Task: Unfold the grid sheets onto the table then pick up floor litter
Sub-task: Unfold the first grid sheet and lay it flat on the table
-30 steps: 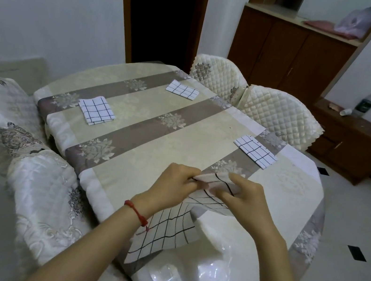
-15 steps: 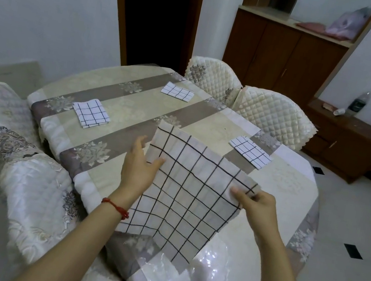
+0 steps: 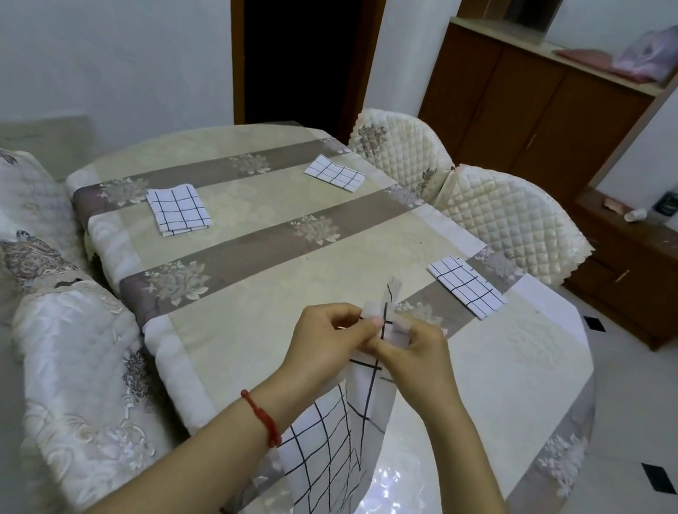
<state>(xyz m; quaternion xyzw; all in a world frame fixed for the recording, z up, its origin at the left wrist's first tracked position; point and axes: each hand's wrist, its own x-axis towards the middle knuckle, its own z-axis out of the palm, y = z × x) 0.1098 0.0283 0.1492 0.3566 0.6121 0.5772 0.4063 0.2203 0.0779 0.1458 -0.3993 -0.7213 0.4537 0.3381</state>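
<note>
White cloth with a thin black grid (image 3: 331, 459) hangs from both hands above the near edge of the oval table (image 3: 538, 351), which wears a beige and grey-brown striped tablecloth with flower patterns. The left hand (image 3: 324, 342) and the right hand (image 3: 414, 358) meet at the top edge of this sheet, almost touching each other, and each one pinches the fabric between thumb and fingers, so both grips are narrow and closed on the cloth. I think the hands are so close because they look for the layers at one corner, to take them apart; the rest of the sheet falls down freely by its weight, in front of the shiny plastic cover at the table edge. A red string bracelet (image 3: 261, 417) is on the left wrist.

Three other grid sheets lie on the table, folded: one on the left side (image 3: 179, 208), one at the far side (image 3: 335, 172), one on the right (image 3: 465, 286). They are well apart from each other, probably one for each seat, since quilted cream chair covers (image 3: 507, 216) stand just behind the far edge.

In my judgement the unfolding step is in an early part, because these three sheets are not opened yet. Small dark marks show on the pale floor (image 3: 623, 511) at the right, but I cannot tell if they are litter.
</note>
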